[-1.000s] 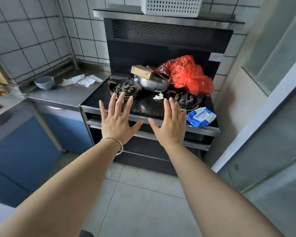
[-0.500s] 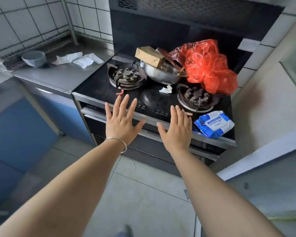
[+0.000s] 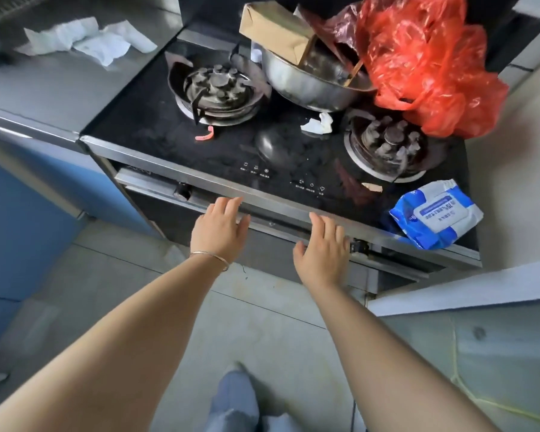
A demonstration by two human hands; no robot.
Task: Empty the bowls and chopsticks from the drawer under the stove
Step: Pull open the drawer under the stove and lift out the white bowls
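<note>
The black two-burner stove (image 3: 156,129) fills the middle of the view. Beneath its steel front edge runs the dark drawer (image 3: 272,247) with a long metal handle bar (image 3: 156,183), and it is closed. My left hand (image 3: 219,229), with a thin bracelet at the wrist, reaches to the handle bar with straight fingers; its fingertips are at the bar. My right hand (image 3: 323,249) is beside it, fingers straight, just below the stove's edge. Neither hand holds anything. No bowls or chopsticks from the drawer can be seen.
On the stove sit a steel basin (image 3: 306,85) with a brown box (image 3: 275,32), a red plastic bag (image 3: 418,63) and a blue wipes pack (image 3: 434,213). Crumpled tissues (image 3: 85,39) lie on the steel counter at left. Blue cabinets (image 3: 19,213) stand left, tiled floor below.
I have stepped closer and my view has tilted down. Both hands have dropped from in front of the stove top to the drawer's handle level.
</note>
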